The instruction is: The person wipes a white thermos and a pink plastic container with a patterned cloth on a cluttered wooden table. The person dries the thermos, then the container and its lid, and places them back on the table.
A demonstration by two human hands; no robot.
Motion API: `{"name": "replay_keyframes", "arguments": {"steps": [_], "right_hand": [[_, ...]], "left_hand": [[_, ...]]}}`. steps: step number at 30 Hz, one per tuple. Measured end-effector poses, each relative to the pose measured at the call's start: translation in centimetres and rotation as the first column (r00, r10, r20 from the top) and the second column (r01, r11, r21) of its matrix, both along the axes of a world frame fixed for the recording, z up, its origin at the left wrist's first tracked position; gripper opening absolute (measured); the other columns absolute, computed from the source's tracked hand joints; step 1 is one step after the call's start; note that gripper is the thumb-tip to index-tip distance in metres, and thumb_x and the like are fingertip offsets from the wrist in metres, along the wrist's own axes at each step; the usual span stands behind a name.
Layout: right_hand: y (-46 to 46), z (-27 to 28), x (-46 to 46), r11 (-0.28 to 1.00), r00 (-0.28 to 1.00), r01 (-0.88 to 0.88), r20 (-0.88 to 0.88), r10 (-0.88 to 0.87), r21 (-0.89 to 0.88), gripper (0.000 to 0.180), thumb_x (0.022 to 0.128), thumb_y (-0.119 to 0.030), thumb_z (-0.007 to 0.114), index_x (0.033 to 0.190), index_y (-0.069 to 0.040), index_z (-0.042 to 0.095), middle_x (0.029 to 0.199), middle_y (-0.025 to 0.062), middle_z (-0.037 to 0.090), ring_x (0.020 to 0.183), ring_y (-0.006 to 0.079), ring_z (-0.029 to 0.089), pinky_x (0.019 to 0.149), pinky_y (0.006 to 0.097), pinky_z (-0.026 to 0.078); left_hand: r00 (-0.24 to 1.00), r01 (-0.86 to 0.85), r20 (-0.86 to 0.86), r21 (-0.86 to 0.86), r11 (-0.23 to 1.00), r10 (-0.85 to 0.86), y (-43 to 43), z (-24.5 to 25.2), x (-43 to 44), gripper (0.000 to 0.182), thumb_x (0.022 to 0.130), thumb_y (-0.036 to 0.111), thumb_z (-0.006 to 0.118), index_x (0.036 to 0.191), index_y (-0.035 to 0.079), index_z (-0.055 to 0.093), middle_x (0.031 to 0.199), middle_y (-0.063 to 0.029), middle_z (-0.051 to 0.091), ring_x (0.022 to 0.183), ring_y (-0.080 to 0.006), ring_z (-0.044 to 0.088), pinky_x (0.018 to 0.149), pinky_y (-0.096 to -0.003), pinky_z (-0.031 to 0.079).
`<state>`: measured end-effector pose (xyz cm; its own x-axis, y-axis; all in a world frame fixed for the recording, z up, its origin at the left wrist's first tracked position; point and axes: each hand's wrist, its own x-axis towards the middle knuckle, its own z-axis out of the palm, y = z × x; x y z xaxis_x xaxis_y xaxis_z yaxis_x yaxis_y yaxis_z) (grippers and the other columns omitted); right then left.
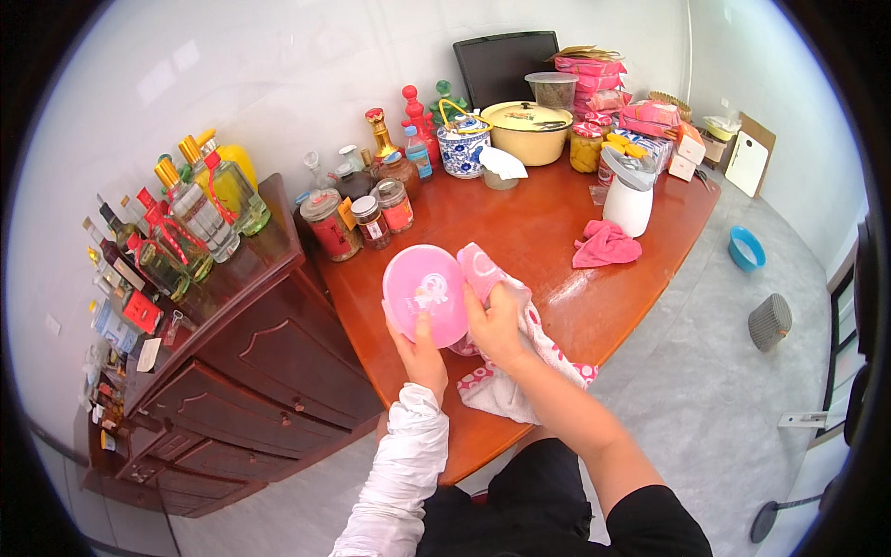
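My left hand (421,351) grips a round pink plastic container (426,292) by its near edge, thumb on its flat face, which bears a white print. The container is held up over the near part of the wooden table (445,445). At its right side, my right hand (494,320) holds a white towel with pink patterns (550,348); one corner of the cloth touches or nearly touches the container's rim. The rest of the towel hangs down onto the table. A crumpled pink cloth (608,245) lies farther right, beside a white jar with a grey lid (628,205).
Jars (330,226), a blue-and-white teapot (464,147) and a cream enamel pot (527,132) stand along the table's far side. Left is a dark wooden cabinet (278,362) with many bottles (202,209). A blue basin (747,248) and a striped bin (770,322) stand on the floor at right.
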<state>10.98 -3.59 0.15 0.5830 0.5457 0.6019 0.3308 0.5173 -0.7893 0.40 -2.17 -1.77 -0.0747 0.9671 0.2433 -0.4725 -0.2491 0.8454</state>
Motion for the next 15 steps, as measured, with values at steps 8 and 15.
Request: {"name": "replay_keyframes", "arguments": {"steps": [8, 15], "right_hand": [[-2.4, -0.8, -3.1, 0.904, 0.848, -0.427, 0.334, 0.413, -0.033, 0.029, 0.088, -0.012, 0.064, 0.113, 0.002, 0.062, 0.108, 0.0167, 0.065, 0.103, 0.0289, 0.063, 0.09, 0.0375, 0.048], [-2.4, 2.4, -1.9, 0.98, 0.931, -0.181, 0.334, 0.144, 0.082, 0.021, 0.091, -0.021, 0.058, 0.097, -0.001, 0.064, 0.081, 0.0201, 0.065, 0.076, 0.0385, 0.064, 0.07, 0.0447, 0.048]], "left_hand": [[0.747, 0.458, 0.585, -0.11, 0.882, -0.315, 0.9, 1.0, -2.4, 0.051, 0.098, 0.05, 0.044, 0.128, 0.01, 0.053, 0.124, -0.0049, 0.06, 0.111, -0.0217, 0.058, 0.096, -0.0364, 0.048], [0.694, 0.588, 0.513, 0.0, 0.809, -0.505, 0.3, 1.7, -2.1, 0.058, 0.097, 0.049, 0.043, 0.139, 0.01, 0.044, 0.137, -0.0065, 0.053, 0.125, -0.0252, 0.051, 0.106, -0.0405, 0.041]]}}
